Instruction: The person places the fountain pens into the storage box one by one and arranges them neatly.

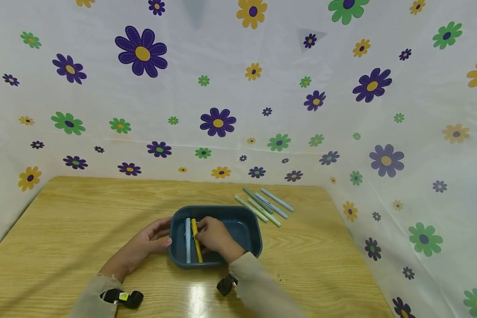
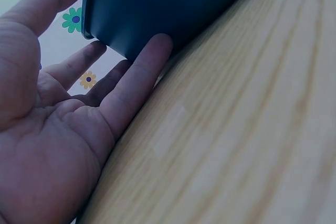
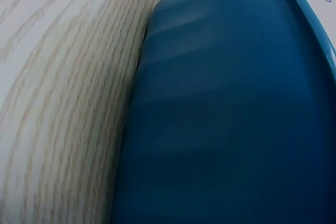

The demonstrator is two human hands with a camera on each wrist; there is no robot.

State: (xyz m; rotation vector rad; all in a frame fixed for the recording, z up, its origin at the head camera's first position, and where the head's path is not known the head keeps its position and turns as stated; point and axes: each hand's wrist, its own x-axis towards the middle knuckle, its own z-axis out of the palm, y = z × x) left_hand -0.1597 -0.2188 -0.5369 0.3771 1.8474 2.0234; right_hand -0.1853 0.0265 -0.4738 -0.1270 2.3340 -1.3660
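Note:
A dark blue rectangular plastic bin stands on the table. Inside it, near the left end, a light blue pen lies lengthwise from front to back. Just right of that pen is a yellow pen, lying nearly parallel. My right hand reaches into the bin and pinches the yellow pen by its upper part. Against the bin's left side rests my left hand, its fingers fairly straight along the outer wall. The bin's wall hides the right hand in the right wrist view.
Several pastel green and blue pens lie loosely together on the wooden table, behind and right of the bin. A white curtain with printed flowers hangs around the table's back and sides.

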